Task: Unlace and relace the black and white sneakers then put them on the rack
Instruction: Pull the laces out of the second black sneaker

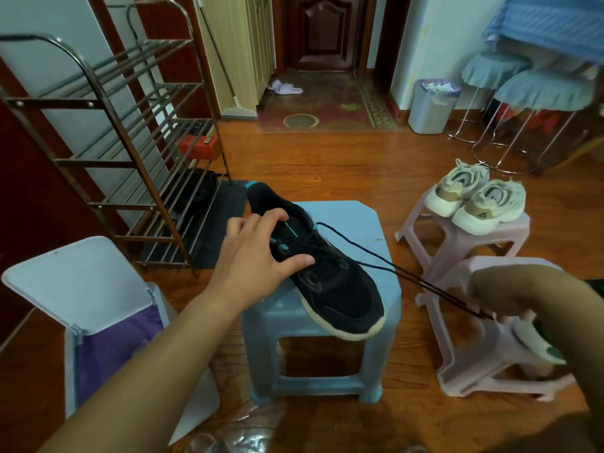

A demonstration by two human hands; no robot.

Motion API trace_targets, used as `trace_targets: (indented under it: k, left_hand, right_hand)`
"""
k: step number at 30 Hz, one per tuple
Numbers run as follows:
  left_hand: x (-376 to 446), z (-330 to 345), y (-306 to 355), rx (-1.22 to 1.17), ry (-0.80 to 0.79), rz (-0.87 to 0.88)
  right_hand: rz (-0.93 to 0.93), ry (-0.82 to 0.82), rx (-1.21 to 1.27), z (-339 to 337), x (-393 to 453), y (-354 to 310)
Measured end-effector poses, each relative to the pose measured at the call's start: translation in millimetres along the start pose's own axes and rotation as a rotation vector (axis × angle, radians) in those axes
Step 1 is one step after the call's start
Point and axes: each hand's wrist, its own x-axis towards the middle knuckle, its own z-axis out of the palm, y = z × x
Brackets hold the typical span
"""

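Unlacing step: left hand (261, 256) grips black sneaker (327, 282) on blue stool (376, 289); right hand (510, 295), blurred, apparently pinches lace (408, 276) taut. Next: draw lace free of eyelets.

Setting: home interior, entry area. Evidence: polished wood floor (327, 158); dark panelled door (322, 31) with patterned mat (323, 106) before it; white slippers (286, 88) on the mat; metal shoe rack (130, 152) by wall; waste bin (431, 106); plastic stools (327, 322); cloth-covered round stools (542, 89).
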Motion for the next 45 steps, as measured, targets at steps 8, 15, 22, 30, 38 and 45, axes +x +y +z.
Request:
trace_targets:
  k: [8,15,22,30,38,45]
  left_hand:
    - [6,-15,-24,-0.247,-0.114,0.033]
    - [16,-12,-31,-0.175,-0.046,0.097]
    - [10,-13,-35,0.03,-0.065,0.13]
    - [15,-14,-36,0.222,-0.141,0.154]
    - [15,-13,-26,0.176,-0.151,0.119]
    - [10,-11,-24,0.041,-0.156,0.052]
  right_hand:
    - [-0.343,0.866,0.564,-34,40,-77]
    - [-0.636,0.882,0.412,-57,58,-134]
    - [-0.721,0.807,0.295,-67,53,-140]
    - [-0.492,0.536,0.277,-54,13,-101]
    - [0.007,0.096,0.065,-9,24,2]
    - [0.074,0.062,-0.082,-8,42,-3]
